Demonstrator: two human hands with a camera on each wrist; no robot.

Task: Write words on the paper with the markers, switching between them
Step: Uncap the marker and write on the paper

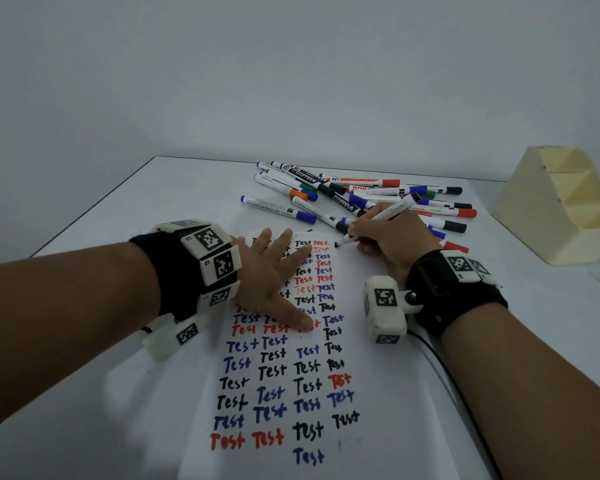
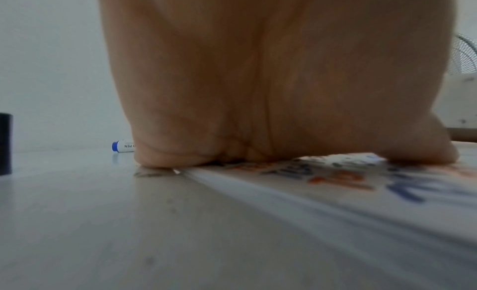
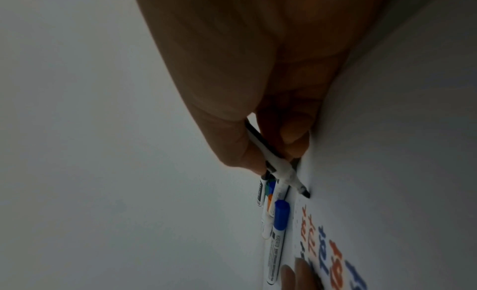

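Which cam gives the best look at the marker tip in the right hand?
Right wrist. The black marker tip shows close up, at the paper, with the right hand gripping the barrel. In the head view the tip is small, though unobstructed. The left wrist view shows none of it, only the left hand on the paper.

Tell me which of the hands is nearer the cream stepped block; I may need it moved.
Right. The right hand writes with a marker beside the marker pile, nearer the cream stepped block; the left hand lies flat on the paper, farther away.

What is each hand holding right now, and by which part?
Right hand pinches the uncapped white black-tipped marker low on its barrel, near the tip. Left hand holds nothing, lying flat on the written-on white paper.
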